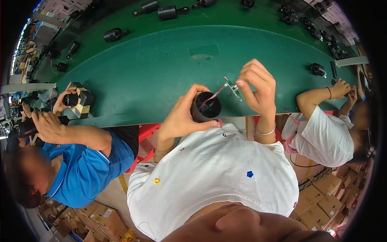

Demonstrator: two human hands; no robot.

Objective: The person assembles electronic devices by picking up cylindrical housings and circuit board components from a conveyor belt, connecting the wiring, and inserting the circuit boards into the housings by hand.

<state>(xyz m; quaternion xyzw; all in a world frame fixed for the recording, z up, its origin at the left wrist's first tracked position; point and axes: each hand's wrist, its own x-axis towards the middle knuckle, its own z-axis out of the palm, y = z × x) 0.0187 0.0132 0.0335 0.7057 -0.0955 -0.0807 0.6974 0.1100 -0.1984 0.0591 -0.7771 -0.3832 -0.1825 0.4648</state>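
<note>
My left hand [180, 117] is wrapped round a black cylindrical housing [197, 114] near the front edge of the green bench [153, 72]. The housing's round opening faces up, with dark internal dividers visible in it. Thin red and pinkish wires [215, 96] rise out of the opening to a small green circuit board [233, 88]. My right hand [260, 86] pinches the board's edge between thumb and forefinger, holding it tilted just above and right of the housing.
At left, a co-worker in blue [86, 161] holds a dark hand tool [30, 126] by a part in a block-shaped fixture [84, 101]. Another co-worker in white [322, 137] works at right. Several black cylindrical units, one here [167, 13], lie along a darker green strip [225, 16].
</note>
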